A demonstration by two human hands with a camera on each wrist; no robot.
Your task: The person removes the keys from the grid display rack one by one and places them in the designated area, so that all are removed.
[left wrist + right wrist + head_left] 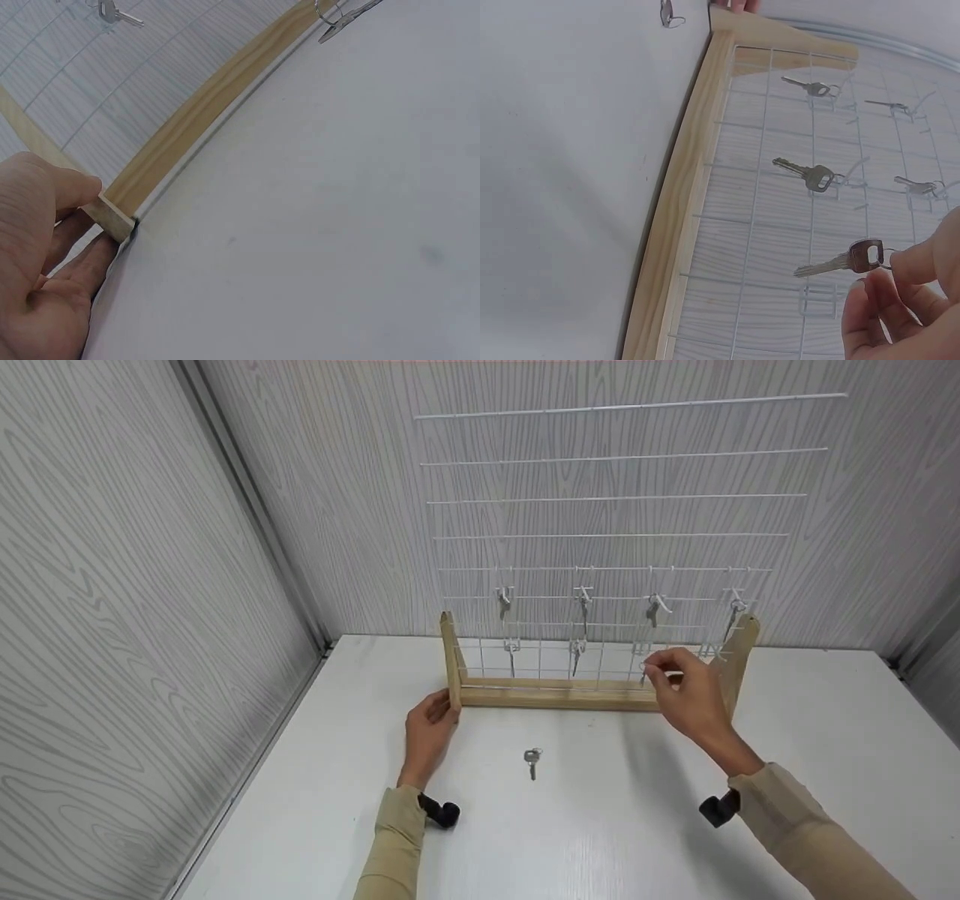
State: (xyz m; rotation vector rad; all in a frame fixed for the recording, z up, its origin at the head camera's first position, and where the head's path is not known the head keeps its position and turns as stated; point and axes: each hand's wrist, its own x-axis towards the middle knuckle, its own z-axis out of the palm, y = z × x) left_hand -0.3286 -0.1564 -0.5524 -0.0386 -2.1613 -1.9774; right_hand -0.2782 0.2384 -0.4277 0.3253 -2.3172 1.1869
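My right hand (694, 697) pinches the ring of a metal key (862, 256) between thumb and fingertips. The key hangs in front of the white wire grid, near a white hook (819, 301) in the lower row. My left hand (429, 739) grips the left end of the grid's wooden stand (555, 699), thumb and fingers on either side of the end piece. Other keys hang by rings from hooks on the grid, among them one key (585, 604) in the upper row and another (577, 656) below it. A loose key (532, 761) with a ring lies on the table in front.
The white table (600, 825) meets patterned grey wall panels (337, 510) at the back and left. Bare wires (615, 499) of the grid rise high above the hooks. Black wrist mounts (718, 808) stick out by both sleeves.
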